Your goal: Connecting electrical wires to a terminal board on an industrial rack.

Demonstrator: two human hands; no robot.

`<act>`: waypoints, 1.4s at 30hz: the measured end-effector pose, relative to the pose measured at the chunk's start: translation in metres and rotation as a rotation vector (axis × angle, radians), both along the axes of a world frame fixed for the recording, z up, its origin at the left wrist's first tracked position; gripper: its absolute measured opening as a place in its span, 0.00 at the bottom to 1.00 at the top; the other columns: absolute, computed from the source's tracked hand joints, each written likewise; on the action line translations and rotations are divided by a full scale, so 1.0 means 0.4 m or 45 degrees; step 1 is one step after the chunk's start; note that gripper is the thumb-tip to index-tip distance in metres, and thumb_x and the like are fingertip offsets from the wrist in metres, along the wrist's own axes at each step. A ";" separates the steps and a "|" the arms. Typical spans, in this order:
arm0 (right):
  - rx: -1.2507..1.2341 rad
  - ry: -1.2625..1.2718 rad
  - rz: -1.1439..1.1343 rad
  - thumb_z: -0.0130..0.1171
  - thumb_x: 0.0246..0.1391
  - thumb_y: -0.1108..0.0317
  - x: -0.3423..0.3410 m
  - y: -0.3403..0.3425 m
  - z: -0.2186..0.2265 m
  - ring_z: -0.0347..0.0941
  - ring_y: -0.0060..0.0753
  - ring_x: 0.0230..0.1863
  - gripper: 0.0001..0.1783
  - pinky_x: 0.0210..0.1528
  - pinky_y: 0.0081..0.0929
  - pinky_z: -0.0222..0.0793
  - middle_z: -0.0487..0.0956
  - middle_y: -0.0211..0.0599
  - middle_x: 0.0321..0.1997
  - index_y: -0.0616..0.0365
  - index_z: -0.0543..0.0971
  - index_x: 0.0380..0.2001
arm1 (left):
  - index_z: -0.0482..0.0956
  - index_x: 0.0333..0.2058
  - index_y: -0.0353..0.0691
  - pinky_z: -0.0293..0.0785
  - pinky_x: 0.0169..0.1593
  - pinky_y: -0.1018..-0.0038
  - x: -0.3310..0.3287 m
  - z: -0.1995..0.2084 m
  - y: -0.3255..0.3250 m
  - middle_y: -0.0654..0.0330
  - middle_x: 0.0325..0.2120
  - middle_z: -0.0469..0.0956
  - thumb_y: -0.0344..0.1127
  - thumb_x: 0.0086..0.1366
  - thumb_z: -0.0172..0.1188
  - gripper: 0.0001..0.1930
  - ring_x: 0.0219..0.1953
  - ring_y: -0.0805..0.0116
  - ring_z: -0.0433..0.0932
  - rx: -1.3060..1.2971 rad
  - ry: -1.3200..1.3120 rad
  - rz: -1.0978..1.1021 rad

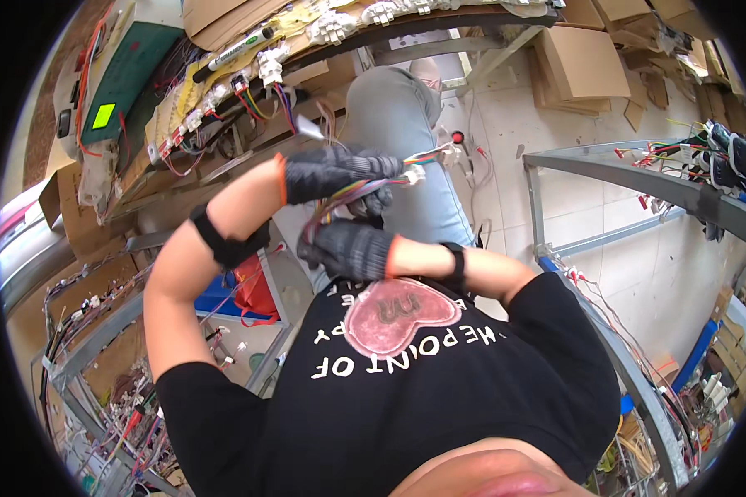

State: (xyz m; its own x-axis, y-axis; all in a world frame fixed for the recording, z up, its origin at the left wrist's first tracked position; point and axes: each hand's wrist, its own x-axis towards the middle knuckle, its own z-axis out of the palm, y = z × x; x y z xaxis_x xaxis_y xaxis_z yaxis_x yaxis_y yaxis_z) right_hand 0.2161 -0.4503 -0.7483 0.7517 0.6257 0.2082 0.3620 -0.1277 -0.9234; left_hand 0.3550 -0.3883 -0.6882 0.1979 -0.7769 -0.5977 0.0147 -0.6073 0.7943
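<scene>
Shirt (472, 398), black: worn by the person, printed with pale lettering and a pink heart (402, 319); placed nearest.

Hands, two: both covered by gloves (302, 179), dark grey with orange cuffs. Held close together, just beyond the shirt. Left hand (333, 172): set on the far side, clamped on the wires. Right hand (350, 250): set on the near side, fingers curled beside the lower part of the wires; whether they are closed on it cannot be told.

Wires (381, 187), one multicoloured bundle: held at the left hand, bent down toward the right hand. Free ends pointed right, fitted with white connectors (415, 174), seen in front of the leg (406, 103), which is clothed in grey-blue.

Bands, black: one worn on the left forearm (215, 236), one on the right wrist (455, 262).

Bench (167, 120), far left: lined with white plugs (271, 66) and coloured leads; a marker (234, 55) laid on it. Green box (133, 70), far left: fitted with a lit yellow-green display (104, 116).

Bag (255, 290), red: placed left of the shirt.

Rack (638, 184), grey metal: stood at right, draped with more wiring at its far corner.

Cardboard (584, 68): stacked far right on the tiled floor (506, 141).
</scene>
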 end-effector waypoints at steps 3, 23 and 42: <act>-0.348 0.142 -0.222 0.52 0.51 0.56 0.001 -0.065 0.013 0.72 0.50 0.31 0.18 0.36 0.42 0.65 0.75 0.52 0.29 0.63 0.73 0.33 | 0.65 0.50 0.37 0.69 0.40 0.76 0.013 0.038 -0.005 0.61 0.34 0.72 0.40 0.56 0.56 0.24 0.33 0.72 0.71 0.424 0.352 0.086; 1.108 0.778 -0.913 0.54 0.48 0.83 0.247 -0.272 0.098 0.72 0.26 0.41 0.15 0.43 0.23 0.72 0.75 0.35 0.42 0.62 0.70 0.41 | 0.76 0.39 0.34 0.70 0.41 0.75 -0.085 -0.086 0.016 0.57 0.34 0.79 0.33 0.60 0.55 0.11 0.34 0.70 0.76 -0.571 -0.328 1.200; 0.742 0.553 -1.206 0.53 0.50 0.80 0.356 -0.253 0.140 0.73 0.22 0.27 0.16 0.30 0.18 0.71 0.76 0.36 0.31 0.64 0.69 0.45 | 0.74 0.41 0.34 0.70 0.31 0.68 0.041 -0.097 -0.023 0.50 0.27 0.76 0.28 0.58 0.52 0.12 0.29 0.59 0.75 -0.323 -1.550 0.708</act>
